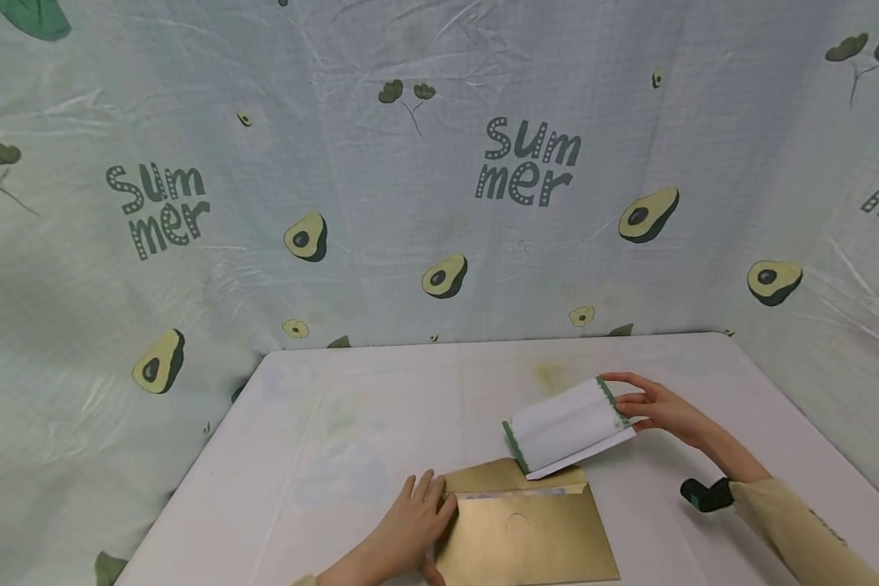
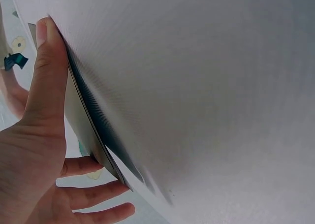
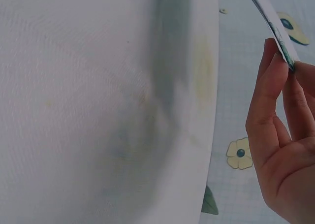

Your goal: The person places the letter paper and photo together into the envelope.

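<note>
A gold envelope (image 1: 527, 533) lies on the table with its flap (image 1: 483, 478) folded back, away from the person. A pale strip shows along its mouth. My left hand (image 1: 413, 525) rests at the envelope's left side, fingers fairly straight by the flap and thumb toward the near corner. In the left wrist view, thumb and fingertips touch the envelope's edge (image 2: 86, 106). My right hand (image 1: 662, 411) pinches a white folded card (image 1: 567, 427) with green borders by its right end, between thumb and fingers. The card is tilted, and its lower left corner overlaps the flap in the head view.
The white-covered table (image 1: 322, 456) spreads around the envelope. Behind it hangs a pale curtain (image 1: 381, 187) printed with avocados and lettering. A dark wrist device (image 1: 706, 495) sits at the right cuff.
</note>
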`<state>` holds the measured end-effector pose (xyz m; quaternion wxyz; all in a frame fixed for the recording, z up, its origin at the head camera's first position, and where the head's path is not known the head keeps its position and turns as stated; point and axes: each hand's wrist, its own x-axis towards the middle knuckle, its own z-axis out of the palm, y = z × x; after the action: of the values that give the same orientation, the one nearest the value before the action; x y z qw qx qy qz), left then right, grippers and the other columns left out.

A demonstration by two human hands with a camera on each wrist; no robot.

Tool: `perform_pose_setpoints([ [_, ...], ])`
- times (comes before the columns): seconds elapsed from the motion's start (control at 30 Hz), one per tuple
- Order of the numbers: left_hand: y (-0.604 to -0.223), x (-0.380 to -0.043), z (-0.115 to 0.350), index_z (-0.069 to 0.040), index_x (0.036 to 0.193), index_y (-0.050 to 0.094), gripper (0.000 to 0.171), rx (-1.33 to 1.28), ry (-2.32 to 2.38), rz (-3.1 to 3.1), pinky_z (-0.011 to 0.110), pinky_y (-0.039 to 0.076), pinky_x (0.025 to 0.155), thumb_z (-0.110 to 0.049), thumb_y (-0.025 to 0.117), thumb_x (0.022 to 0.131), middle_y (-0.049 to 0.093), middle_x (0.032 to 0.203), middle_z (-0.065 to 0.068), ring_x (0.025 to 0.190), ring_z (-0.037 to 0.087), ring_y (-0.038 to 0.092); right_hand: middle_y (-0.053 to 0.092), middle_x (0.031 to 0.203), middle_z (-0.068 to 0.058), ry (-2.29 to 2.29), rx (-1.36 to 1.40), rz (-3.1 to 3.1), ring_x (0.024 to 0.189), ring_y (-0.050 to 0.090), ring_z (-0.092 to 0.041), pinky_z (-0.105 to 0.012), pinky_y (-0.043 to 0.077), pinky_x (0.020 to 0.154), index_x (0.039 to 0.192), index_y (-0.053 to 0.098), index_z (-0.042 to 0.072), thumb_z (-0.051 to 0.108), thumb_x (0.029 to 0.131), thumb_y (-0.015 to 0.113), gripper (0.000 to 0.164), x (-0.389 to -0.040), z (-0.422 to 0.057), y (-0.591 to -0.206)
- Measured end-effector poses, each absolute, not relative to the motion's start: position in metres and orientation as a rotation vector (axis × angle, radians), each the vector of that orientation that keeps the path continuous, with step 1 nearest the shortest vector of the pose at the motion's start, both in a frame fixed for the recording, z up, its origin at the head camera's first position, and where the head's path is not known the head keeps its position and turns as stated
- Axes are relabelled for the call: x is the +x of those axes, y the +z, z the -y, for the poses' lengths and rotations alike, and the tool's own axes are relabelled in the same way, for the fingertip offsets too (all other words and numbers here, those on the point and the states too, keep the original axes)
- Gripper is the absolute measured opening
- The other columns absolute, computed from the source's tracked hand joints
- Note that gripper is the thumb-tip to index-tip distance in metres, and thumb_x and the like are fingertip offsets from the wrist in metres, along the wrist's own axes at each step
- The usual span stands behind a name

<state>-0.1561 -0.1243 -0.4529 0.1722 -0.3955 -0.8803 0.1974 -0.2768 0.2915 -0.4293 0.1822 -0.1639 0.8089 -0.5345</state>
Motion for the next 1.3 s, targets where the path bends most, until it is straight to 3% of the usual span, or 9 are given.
perform_pose_setpoints([
  [0.13,-0.454,-0.156,0.124,-0.014,0.105,0.046,0.100,-1.115,0.581,2.476,0.038,0.045,0.084,-0.086,0.047,0.037,0.051,0.114,0.010,0.108,0.027,0.051,0.056,0.107,0.002,-1.468,-0.491,-2.332,0.089,0.057,-0.002,-0.034,0.048,0.072,0.138,0.028,0.012,0.024,0.090,0.052,0.055,-0.276,-0.292,-0.431],
  [0.43,-0.454,-0.155,0.124,-0.014,0.105,0.046,0.100,-1.109,0.583,2.493,0.037,0.044,0.084,-0.087,0.047,0.036,0.051,0.114,0.009,0.108,0.027,0.050,0.053,0.116,-0.025,-1.411,-0.511,-2.386,0.085,0.058,-0.001,-0.034,0.048,0.067,0.136,0.030,0.004,0.023,0.089,0.053,0.056,-0.273,-0.294,-0.430],
  [0.8,-0.454,-0.156,0.125,-0.014,0.106,0.046,0.099,-1.117,0.579,2.509,0.038,0.044,0.085,-0.086,0.046,0.038,0.051,0.115,0.010,0.110,0.028,0.050,0.059,0.103,-0.010,-1.377,-0.572,-2.321,0.080,0.056,-0.005,-0.030,0.047,0.060,0.134,0.033,0.003,0.018,0.089,0.052,0.051,-0.272,-0.295,-0.430],
  [1.1,-0.453,-0.155,0.124,-0.014,0.109,0.044,0.104,-1.082,0.620,2.502,0.039,0.044,0.086,-0.088,0.046,0.034,0.051,0.115,0.009,0.111,0.028,0.049,0.049,0.106,-0.020,-1.337,-0.673,-2.331,0.072,0.052,-0.007,-0.031,0.048,0.056,0.131,0.035,0.000,0.015,0.088,0.053,0.049,-0.271,-0.276,-0.436],
  [1.3,-0.454,-0.154,0.124,-0.015,0.110,0.043,0.105,-1.086,0.627,2.491,0.039,0.043,0.086,-0.087,0.048,0.033,0.050,0.115,0.008,0.111,0.028,0.048,0.048,0.105,-0.020,-1.318,-0.722,-2.298,0.072,0.052,-0.007,-0.032,0.049,0.055,0.135,0.029,-0.001,0.012,0.087,0.053,0.055,-0.267,-0.258,-0.437],
])
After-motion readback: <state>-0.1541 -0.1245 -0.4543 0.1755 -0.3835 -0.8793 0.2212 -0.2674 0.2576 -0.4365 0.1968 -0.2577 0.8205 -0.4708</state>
